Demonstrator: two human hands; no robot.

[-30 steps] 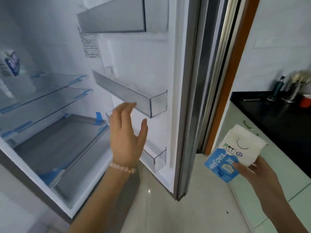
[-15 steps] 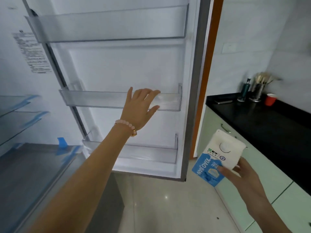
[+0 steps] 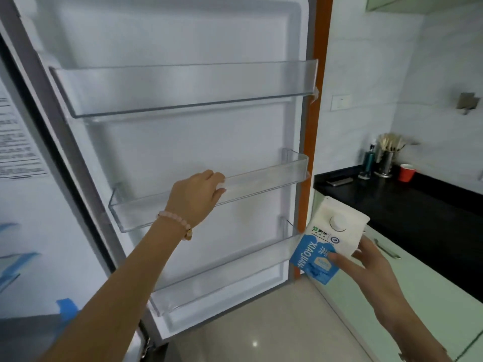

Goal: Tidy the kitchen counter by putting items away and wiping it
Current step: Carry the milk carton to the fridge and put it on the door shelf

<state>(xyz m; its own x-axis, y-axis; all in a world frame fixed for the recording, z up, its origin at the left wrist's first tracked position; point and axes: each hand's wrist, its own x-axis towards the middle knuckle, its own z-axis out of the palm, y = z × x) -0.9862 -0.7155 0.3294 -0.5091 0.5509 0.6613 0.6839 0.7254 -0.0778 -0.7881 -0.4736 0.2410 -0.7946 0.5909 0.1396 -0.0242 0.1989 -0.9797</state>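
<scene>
milk carton (image 3: 329, 241): tilted, 4 o'clock of the middle door shelf (image 3: 261, 178) | right hand (image 3: 366, 259): clamped on its blue lower end | left hand (image 3: 196, 197): fingers curled over the shelf rim | handling: likely stiff paperboard that dents if squeezed and is heavy if full; grip the flat sides mid-body

The milk carton (image 3: 329, 244), white above with 1 round cap and blue below, is leaning top-right in the air; the right hand (image 3: 366, 259) is gripping it just beside the lowest door shelf (image 3: 222, 278).
</scene>
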